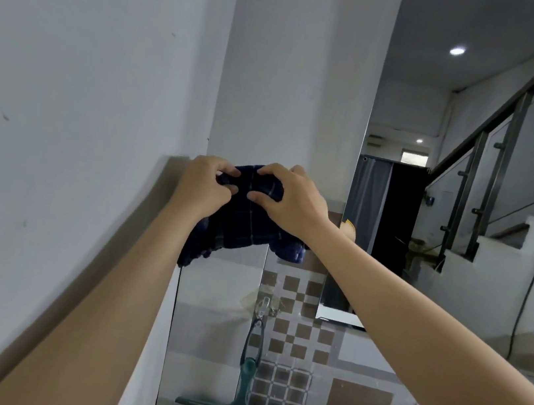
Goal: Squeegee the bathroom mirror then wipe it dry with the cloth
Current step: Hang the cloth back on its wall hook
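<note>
Both grips closed on cloth [242, 219]: left hand [204, 181] pinching upper left edge, right hand [288, 198] fingers curled into bunched top. Cloth dark blue check, held up just left of mirror [352, 222], lower folds drooping. Squeegee [241, 403] hanging on hook [262, 305] below cloth, on tiled wall, untouched. Judgement: squeegee step done, drying pending. Cloth light, soft, limp; best gathered into flat pad under palm, loose corners tucked in
</note>
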Tool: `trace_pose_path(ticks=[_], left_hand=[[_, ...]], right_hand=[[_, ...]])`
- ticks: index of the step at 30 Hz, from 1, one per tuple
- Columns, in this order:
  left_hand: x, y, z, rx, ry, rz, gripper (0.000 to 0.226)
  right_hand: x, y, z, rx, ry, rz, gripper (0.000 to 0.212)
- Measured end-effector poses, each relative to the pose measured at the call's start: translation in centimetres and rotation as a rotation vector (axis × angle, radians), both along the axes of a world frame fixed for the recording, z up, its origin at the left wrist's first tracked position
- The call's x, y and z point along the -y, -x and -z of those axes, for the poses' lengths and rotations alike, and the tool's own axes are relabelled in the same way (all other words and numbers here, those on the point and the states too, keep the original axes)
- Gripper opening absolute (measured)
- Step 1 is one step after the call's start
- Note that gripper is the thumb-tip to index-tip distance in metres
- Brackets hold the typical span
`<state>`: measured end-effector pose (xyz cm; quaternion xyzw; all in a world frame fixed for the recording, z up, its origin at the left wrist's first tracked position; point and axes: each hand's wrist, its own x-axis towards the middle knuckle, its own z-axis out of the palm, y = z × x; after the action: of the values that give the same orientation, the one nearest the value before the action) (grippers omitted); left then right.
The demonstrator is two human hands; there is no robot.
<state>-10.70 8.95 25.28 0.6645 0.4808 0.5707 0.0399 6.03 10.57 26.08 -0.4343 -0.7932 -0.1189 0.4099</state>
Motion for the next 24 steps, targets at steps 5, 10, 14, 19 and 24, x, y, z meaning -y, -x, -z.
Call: trace_pose_path(ticks=[5,10,14,19,24], left_hand=[[-2.5,-0.3,1.1,0.076,0.059,0.032,0.030],[-3.6,-0.7,4.2,0.284,0.033,0.137,0.020],[-3.1,-1.3,5.0,0.351,0.014,0.147,0.019],[-1.2,-1.0,5.8,0.435,0.093,0.180,0.030],[1.7,-1.8,7.4,0.430,0.101,0.070,0.031]], right_hand=[[-2.9,0.4,0.3,-0.011,0.121,0.034,0.044],[-3.3,0.9,2.9,-0.218,0.187,-0.073,0.031],[-2.5,1.8,4.2,-0.501,0.299,-0.164,0.020],[-1.5,2.4,5.4,-0.698,0.457,-0.124,0.045],[2.1,0.1,5.6,-0.792,0.456,-0.038,0.028]])
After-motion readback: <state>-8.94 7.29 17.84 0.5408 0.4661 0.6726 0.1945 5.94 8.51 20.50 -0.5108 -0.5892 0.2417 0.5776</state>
